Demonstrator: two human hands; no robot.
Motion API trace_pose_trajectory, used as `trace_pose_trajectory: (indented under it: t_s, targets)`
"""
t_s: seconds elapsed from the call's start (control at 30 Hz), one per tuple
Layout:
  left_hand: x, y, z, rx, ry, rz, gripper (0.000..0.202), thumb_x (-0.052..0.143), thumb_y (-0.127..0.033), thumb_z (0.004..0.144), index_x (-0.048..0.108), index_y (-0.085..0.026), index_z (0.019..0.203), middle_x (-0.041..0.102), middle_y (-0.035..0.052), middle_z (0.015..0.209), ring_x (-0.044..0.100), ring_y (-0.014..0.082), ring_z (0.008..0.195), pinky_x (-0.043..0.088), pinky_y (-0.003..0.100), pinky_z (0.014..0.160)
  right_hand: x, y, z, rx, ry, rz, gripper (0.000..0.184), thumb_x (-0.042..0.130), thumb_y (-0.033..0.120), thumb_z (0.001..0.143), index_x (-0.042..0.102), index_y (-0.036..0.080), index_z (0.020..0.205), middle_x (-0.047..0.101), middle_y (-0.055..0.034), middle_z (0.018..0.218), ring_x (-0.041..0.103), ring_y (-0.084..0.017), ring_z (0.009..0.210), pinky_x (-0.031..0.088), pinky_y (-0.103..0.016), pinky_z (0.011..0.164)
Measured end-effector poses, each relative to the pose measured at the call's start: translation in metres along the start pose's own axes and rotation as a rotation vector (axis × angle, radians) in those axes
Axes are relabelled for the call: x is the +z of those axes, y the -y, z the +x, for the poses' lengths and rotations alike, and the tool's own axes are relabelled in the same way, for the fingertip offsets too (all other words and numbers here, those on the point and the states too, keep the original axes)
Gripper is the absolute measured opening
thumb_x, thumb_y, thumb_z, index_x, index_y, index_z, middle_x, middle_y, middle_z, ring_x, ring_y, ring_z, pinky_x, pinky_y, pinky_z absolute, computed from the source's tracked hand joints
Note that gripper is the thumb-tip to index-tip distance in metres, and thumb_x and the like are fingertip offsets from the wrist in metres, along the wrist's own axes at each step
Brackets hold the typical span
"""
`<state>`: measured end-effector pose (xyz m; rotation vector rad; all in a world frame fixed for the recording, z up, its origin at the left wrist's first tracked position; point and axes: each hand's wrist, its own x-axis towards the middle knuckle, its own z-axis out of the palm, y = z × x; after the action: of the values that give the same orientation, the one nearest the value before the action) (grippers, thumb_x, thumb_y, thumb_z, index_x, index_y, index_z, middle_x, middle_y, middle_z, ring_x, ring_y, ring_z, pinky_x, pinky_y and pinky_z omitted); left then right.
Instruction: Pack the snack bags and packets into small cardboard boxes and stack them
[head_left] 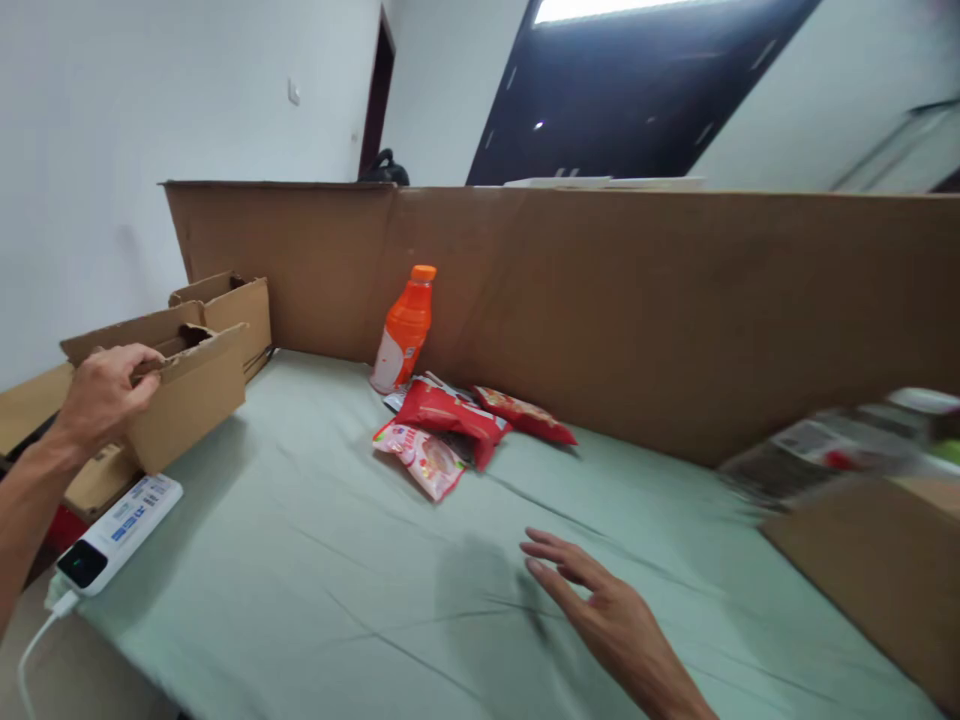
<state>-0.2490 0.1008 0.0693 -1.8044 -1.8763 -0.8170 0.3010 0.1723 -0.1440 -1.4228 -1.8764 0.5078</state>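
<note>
Head view: left hand (pixel 109 395) gripping the rim of an open-topped tan cardboard box (pixel 196 395), well left of orange plastic bottle (pixel 406 335). Shiny red plastic packet (pixel 450 410) just in front of bottle. Right hand (pixel 604 605) open, fingers extended, above pale green cloth (pixel 337 600), right of bottle.

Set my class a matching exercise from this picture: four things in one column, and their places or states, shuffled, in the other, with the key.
Things
1. Left hand
2. Right hand
3. Bottle
4. Device with a dark screen

Places or states
A. Behind the red and pink packets
B. Joined to a white cable
C. Holding nothing, over the green cloth
D. Gripping a cardboard box by its edge

Pairs: 1-D, 2-C, 3-A, 4-B
</note>
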Motion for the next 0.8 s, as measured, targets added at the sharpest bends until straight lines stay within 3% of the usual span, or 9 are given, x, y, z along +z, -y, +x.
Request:
trace_pose_trajectory:
  t_s: [0.17,0.27,0.37,0.47,0.53,0.63,0.73,0.8]
  targets:
    - [0.005,-0.096,-0.032,0.374,0.030,-0.262,0.017,0.054,-0.030,0.093,0.069,-0.024,0.089,0.074,-0.0009,0.082,0.067,0.0218,0.082,0.052,0.039,0.089,-0.029,0.044,-0.007,0.008,0.003,0.144,0.049,0.062,0.067,0.085,0.082,0.025,0.100,0.074,-0.0133,0.126,0.070,-0.034,0.117,0.058,-0.050,0.096]
    - [0.012,-0.158,-0.057,0.582,0.150,-0.420,0.019,0.051,-0.013,0.092,0.064,-0.025,0.089,0.072,-0.0039,0.077,0.066,0.0160,0.071,0.053,0.031,0.081,-0.035,0.065,-0.014,0.094,-0.005,0.329,0.054,0.060,0.067,0.089,0.077,0.025,0.116,0.071,-0.0137,0.133,0.065,-0.033,0.125,0.056,-0.049,0.101]
    - [0.015,-0.198,-0.074,0.719,0.307,-0.553,0.027,0.045,0.000,0.088,0.058,-0.023,0.092,0.068,-0.0022,0.076,0.064,0.0151,0.069,0.052,0.033,0.084,-0.032,0.077,-0.024,0.163,-0.009,0.555,0.065,0.049,0.074,0.092,0.072,0.023,0.125,0.071,-0.0146,0.132,0.067,-0.033,0.121,0.058,-0.048,0.095]
    - [0.012,-0.212,-0.079,0.790,0.358,-0.580,0.029,0.047,0.002,0.085,0.056,-0.024,0.095,0.070,-0.0015,0.080,0.068,0.0169,0.080,0.053,0.035,0.092,-0.025,0.078,-0.035,0.159,0.051,0.664,0.066,0.044,0.074,0.094,0.070,0.024,0.128,0.073,-0.0131,0.129,0.069,-0.032,0.117,0.058,-0.047,0.096]
    - [0.011,-0.207,-0.082,0.787,0.308,-0.569,0.031,0.053,0.000,0.083,0.058,-0.026,0.099,0.074,-0.0008,0.089,0.071,0.0197,0.098,0.051,0.037,0.102,-0.023,0.073,-0.041,0.154,0.081,0.650,0.066,0.042,0.074,0.095,0.073,0.023,0.123,0.075,-0.0123,0.122,0.071,-0.031,0.112,0.057,-0.047,0.098]
    - [0.015,-0.192,-0.094,0.678,0.225,-0.550,0.036,0.062,-0.008,0.079,0.062,-0.029,0.109,0.077,0.0019,0.107,0.066,0.0254,0.120,0.046,0.047,0.114,-0.028,0.062,-0.038,0.185,0.006,0.553,0.074,0.034,0.078,0.095,0.079,0.021,0.103,0.080,-0.0119,0.101,0.074,-0.029,0.095,0.058,-0.045,0.092]
    - [0.027,-0.181,-0.110,0.513,0.167,-0.622,0.034,0.059,-0.012,0.077,0.065,-0.032,0.105,0.078,0.0008,0.100,0.069,0.0288,0.114,0.047,0.056,0.112,-0.037,0.055,-0.007,0.161,-0.049,0.335,0.073,0.032,0.074,0.098,0.080,0.019,0.095,0.080,-0.0122,0.095,0.074,-0.029,0.091,0.059,-0.044,0.087]
    - [0.038,-0.178,-0.119,0.448,0.120,-0.686,0.033,0.057,-0.011,0.076,0.067,-0.033,0.098,0.078,-0.0012,0.090,0.073,0.0286,0.101,0.053,0.058,0.105,-0.036,0.054,0.030,0.084,-0.036,0.150,0.058,0.040,0.061,0.100,0.079,0.019,0.102,0.079,-0.0123,0.105,0.073,-0.030,0.100,0.058,-0.045,0.090]
